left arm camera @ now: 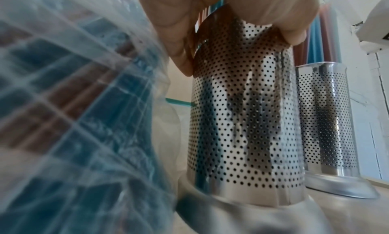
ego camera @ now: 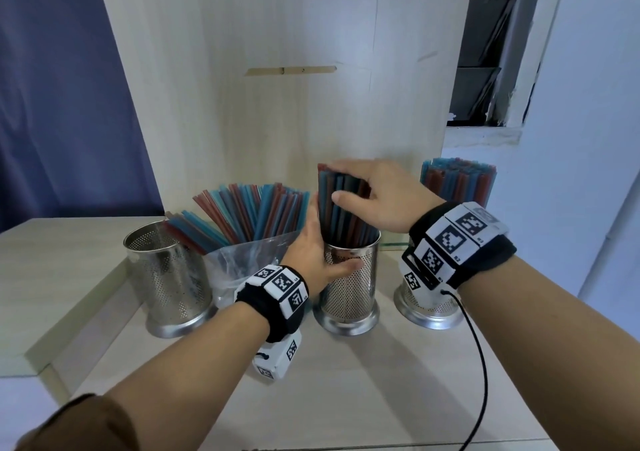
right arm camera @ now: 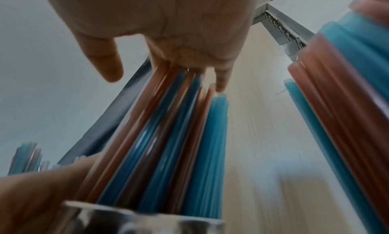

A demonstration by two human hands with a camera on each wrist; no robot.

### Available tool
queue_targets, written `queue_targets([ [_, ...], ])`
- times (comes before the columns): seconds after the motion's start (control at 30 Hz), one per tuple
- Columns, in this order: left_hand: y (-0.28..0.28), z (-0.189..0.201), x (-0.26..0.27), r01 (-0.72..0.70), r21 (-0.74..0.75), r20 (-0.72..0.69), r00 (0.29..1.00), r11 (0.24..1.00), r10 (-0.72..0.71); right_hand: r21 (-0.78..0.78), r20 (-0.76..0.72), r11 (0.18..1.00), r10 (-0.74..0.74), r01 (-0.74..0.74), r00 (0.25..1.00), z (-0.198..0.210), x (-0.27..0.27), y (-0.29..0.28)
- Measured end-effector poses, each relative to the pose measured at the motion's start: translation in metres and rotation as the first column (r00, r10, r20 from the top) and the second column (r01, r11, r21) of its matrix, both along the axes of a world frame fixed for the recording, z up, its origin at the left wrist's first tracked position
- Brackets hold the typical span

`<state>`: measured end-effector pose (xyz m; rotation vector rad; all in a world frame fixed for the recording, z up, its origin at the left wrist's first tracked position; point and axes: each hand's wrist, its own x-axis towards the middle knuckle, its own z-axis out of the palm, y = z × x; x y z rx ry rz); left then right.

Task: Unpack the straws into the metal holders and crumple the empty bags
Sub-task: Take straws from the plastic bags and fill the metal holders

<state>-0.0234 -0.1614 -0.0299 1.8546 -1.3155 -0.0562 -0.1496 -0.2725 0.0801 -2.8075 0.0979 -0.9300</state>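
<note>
Three perforated metal holders stand in a row. The left holder (ego camera: 168, 277) has no straws in it. My left hand (ego camera: 322, 256) grips the middle holder (ego camera: 349, 288) (left arm camera: 242, 121) just under its rim, thumb in front. A bundle of red and blue straws (ego camera: 343, 208) (right arm camera: 168, 146) stands upright in it. My right hand (ego camera: 374, 194) (right arm camera: 168, 29) lies on the straw tops with straight fingers, thumb off to the side. The right holder (ego camera: 429, 308) (left arm camera: 328, 121) holds more straws (ego camera: 457, 180). A clear plastic bag (ego camera: 235, 263) (left arm camera: 73, 104) of straws (ego camera: 249, 215) leans between the left and middle holders.
Everything stands on a pale wooden counter (ego camera: 346, 381) with a raised step (ego camera: 52, 277) at the left. A wooden panel (ego camera: 277, 69) rises directly behind the holders. A black cable (ego camera: 481, 364) hangs from my right wrist over the counter.
</note>
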Motion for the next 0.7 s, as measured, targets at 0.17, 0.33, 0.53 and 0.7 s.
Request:
queue_targets([
  [0.17, 0.002, 0.002, -0.003, 0.011, -0.020, -0.032, 0.999, 1.000, -0.011, -0.137, 0.028, 0.989, -0.057, 0.060, 0.998, -0.006, -0.009, 0.010],
  [0.33, 0.003, 0.002, -0.006, 0.011, -0.008, -0.056, 0.998, 1.000, -0.012, -0.080, 0.087, 0.991, -0.102, 0.109, 0.991, -0.019, -0.012, 0.012],
  [0.53, 0.013, 0.008, -0.013, -0.051, 0.017, 0.066, 0.997, 0.999, 0.050, 0.104, 0.235, 0.991, -0.109, 0.086, 0.966, -0.045, -0.023, 0.014],
  [0.7, 0.051, 0.012, -0.016, -0.285, -0.171, 0.293, 0.899, 0.943, 0.325, 0.450, 0.327, 0.893, -0.144, -0.020, 0.934, -0.084, -0.024, 0.025],
])
